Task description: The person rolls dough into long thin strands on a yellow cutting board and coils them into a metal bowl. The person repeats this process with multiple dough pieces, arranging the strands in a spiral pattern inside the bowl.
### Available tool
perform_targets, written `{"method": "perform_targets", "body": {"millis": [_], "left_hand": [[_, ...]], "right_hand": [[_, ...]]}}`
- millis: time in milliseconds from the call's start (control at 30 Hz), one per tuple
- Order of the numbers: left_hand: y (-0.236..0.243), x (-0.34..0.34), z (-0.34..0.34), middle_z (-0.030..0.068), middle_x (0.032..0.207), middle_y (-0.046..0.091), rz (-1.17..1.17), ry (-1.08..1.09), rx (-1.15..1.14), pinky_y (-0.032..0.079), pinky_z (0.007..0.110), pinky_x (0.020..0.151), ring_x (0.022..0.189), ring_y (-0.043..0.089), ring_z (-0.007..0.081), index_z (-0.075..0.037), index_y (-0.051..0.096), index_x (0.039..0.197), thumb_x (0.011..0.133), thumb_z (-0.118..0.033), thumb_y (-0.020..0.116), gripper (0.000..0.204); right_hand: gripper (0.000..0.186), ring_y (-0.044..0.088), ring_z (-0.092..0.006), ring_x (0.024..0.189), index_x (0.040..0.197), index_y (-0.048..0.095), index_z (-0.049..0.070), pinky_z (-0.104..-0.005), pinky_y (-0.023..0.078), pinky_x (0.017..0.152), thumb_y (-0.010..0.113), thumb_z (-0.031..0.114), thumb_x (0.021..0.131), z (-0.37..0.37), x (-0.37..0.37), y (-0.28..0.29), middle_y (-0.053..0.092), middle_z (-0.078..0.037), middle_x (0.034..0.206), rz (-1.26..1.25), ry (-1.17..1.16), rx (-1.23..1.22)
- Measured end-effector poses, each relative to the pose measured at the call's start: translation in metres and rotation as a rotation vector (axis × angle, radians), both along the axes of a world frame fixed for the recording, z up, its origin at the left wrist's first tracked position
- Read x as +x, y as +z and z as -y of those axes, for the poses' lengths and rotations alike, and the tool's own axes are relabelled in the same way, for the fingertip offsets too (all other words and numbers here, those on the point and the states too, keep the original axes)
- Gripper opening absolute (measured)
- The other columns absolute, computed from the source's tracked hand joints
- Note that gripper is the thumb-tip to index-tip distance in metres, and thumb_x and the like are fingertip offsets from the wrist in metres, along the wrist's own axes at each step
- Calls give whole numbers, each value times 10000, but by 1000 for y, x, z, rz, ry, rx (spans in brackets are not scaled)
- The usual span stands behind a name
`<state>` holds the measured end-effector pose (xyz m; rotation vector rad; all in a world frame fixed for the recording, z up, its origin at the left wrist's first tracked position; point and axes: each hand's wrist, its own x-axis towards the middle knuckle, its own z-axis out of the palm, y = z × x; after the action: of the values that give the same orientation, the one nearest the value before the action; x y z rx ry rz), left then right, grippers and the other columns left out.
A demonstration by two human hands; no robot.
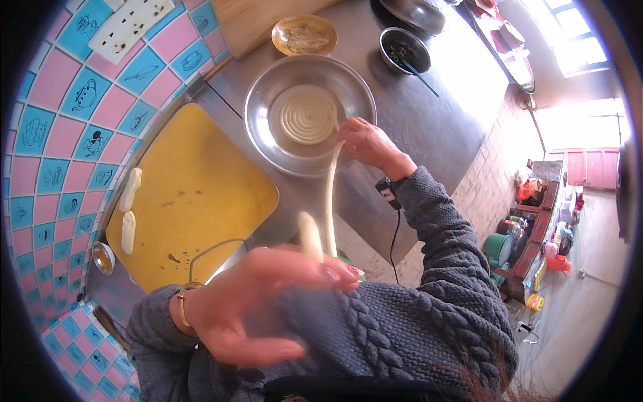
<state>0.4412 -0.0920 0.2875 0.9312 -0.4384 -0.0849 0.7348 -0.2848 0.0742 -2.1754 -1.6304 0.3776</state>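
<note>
Left hand (244,301), grip unclear; right hand (368,143) pinches dough rope (330,201) pointing lengthwise toward basin (266,120).

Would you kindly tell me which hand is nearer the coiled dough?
Right. The right hand is at the right edge of the metal bowl, beside the coiled dough; the left hand is farther away, before the grey sweater.

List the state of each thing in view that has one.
Dough rope: uncoiled, running between left hand and right hand.
Left hand: blurred, grip unclear.
Right hand: closed on the rope.
Dough coil: flat spiral.
Metal basin: upright, holding the coil.
Yellow board: flat, bearing two dough pieces.
Dark bowl: holding green contents and a utensil.
Yellow bowl: holding pale contents.
</note>
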Motion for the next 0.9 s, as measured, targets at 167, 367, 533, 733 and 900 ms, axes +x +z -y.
{"method": "perform_targets", "body": {"millis": [167,367,533,733,900], "left_hand": [[-3,5,-3,257,1471,455,-29,-27,158,361,503,1169,1399,453,386,4,332,1473,846,-51,762,763],[-3,0,-11,251,1463,461,-142,7,52,350,543,1161,1402,443,394,-20,334,1444,801,-40,767,776],[-5,-5,-22,235,1408,509,-167,304,128,366,539,1163,1343,505,375,-30,356,1434,819,-191,771,759],[-28,16,-57,228,1377,537,-295,681,298,415,500,1145,1322,534,342,-28,403,1437,914,-390,667,689],[-45,33,-81,227,1437,503,-330,763,375,415,482,1142,1376,493,338,-29,373,1478,944,-386,606,683]], "right_hand": [[182,618,-309,1015,992,668,85,-428,534,905,640,68,813,14,9,-6,622,-87,1018,229,66,-123],[228,636,-355,1045,1051,679,64,-448,533,915,610,64,834,-18,-2,-36,652,-147,1075,0,105,-179],[240,655,-372,1042,1070,699,60,-455,536,891,614,94,848,-46,-15,-43,679,-173,1077,-77,102,-154],[256,654,-357,1039,1087,696,53,-440,526,895,626,119,850,-42,2,-28,681,-158,1062,-15,-24,-210],[321,662,-355,1040,1140,703,84,-431,532,919,667,225,854,-26,28,-26,698,-142,1110,-29,-48,4]]}}
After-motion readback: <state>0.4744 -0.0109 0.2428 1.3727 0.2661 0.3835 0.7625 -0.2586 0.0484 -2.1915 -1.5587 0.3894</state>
